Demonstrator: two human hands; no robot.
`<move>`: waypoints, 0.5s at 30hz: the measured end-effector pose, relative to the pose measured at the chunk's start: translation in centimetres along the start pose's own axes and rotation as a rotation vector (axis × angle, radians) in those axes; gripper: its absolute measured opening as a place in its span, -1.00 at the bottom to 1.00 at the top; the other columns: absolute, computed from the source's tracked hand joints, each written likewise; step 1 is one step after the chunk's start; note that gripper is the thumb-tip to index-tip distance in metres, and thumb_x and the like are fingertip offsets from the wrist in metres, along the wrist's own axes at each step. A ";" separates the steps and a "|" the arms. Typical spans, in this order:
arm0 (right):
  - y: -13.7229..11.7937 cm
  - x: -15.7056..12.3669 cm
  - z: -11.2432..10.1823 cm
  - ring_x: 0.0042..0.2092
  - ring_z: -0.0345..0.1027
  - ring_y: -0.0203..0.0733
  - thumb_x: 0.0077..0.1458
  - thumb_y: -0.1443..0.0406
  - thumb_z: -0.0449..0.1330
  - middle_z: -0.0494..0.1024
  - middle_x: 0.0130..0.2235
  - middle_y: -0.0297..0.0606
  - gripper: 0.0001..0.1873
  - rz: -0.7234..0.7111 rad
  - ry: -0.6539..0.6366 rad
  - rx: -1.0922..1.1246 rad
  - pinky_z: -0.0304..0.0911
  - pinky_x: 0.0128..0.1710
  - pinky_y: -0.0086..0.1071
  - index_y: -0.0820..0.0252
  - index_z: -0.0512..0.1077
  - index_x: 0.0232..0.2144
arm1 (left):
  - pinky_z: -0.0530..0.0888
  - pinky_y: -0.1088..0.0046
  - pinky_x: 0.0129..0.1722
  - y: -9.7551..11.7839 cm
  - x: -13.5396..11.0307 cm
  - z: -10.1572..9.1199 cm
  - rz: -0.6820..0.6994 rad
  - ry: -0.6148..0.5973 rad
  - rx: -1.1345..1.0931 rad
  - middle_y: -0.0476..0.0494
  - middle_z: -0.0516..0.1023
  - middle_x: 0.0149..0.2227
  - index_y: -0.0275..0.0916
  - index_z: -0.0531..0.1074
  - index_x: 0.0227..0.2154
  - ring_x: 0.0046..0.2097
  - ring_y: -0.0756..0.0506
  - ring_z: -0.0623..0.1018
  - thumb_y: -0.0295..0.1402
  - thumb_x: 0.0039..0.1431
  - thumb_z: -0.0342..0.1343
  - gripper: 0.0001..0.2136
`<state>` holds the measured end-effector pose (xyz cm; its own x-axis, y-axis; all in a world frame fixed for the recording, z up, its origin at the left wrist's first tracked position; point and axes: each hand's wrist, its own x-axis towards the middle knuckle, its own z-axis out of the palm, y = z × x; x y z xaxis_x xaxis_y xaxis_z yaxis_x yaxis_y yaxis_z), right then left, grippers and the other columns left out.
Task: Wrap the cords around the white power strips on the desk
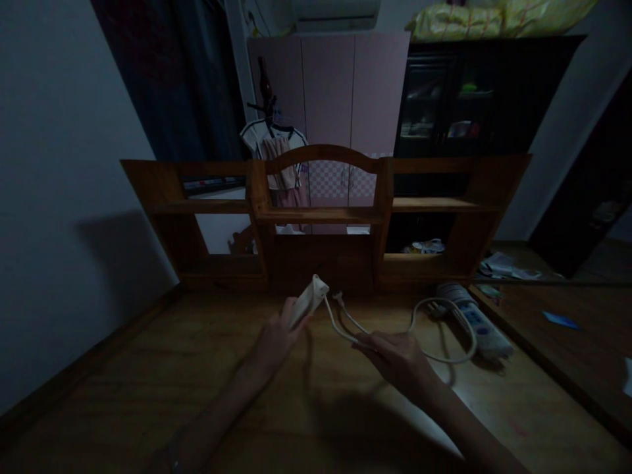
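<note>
Left hand [277, 337]: closed around the lower end of a white power strip [309, 300], which is lifted off the desk [197, 375] and tilted, its far end pointing at the shelf unit [320, 216].
Right hand [395, 359]: fingers pinched together on the white cord [340, 327], just right of the lifted strip and low over the desk.
Cord path: it leaves the raised strip's far end and dips to the right hand. From there it loops wide to the right, towards a second power strip [478, 324] lying flat on the desk. In this dim light I cannot tell whether it is plugged in there.
Handling, as I judge it: keep the pinch loose so the cord slides rather than kinks. Hold the strip by its body, not by the cord's root. Leave slack in the loop, or the lying strip gets dragged.
Hands: two, both the person's own.
Power strips: two, one held and one lying.
Cords: one for certain; a short extra strand near the raised strip is unclear.
Shelf unit: one, three bays.
Blue card [560, 320]: one, on the neighbouring surface, well apart.
</note>
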<state>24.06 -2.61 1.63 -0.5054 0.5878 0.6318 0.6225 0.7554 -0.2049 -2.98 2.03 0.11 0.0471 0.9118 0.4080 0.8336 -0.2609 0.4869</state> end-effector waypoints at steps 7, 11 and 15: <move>-0.3 -0.1 -0.4 -0.51 0.32 -0.40 0.20 0.33 0.16 0.51 -0.47 -0.35 -0.81 -0.092 0.180 0.016 0.08 -0.50 -0.50 0.16 0.46 -0.12 | 0.40 0.36 -0.15 2.8 -1.6 0.6 0.481 -0.329 0.088 -0.18 0.46 -0.04 -0.16 0.27 0.00 -0.10 -0.15 0.50 -0.14 0.26 -0.05 -0.68; 0.1 -0.1 -0.9 -0.49 0.32 -0.37 0.18 0.27 0.19 0.52 -0.46 -0.32 -0.82 -0.028 0.201 0.068 0.12 -0.46 -0.49 0.15 0.50 -0.17 | 0.38 0.40 -0.25 4.2 -1.8 0.4 0.585 -0.481 -0.010 -0.14 0.49 -0.18 -0.17 0.35 -0.10 -0.22 -0.12 0.49 -0.15 0.21 0.03 -0.72; 0.6 0.4 -2.1 -0.55 0.22 -0.35 0.06 0.13 0.27 0.48 -0.53 -0.33 -0.77 0.211 0.217 0.229 0.10 -0.53 -0.47 0.14 0.55 -0.29 | 0.35 0.39 -0.28 3.6 -1.6 1.1 0.623 -0.434 -0.113 -0.17 0.50 -0.21 -0.15 0.39 -0.08 -0.25 -0.15 0.48 -0.15 0.17 0.06 -0.70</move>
<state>25.54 -2.53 3.31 -0.2266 0.6808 0.6965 0.5370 0.6840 -0.4938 0.56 -0.05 0.40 0.7213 0.6221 0.3045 0.5217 -0.7772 0.3520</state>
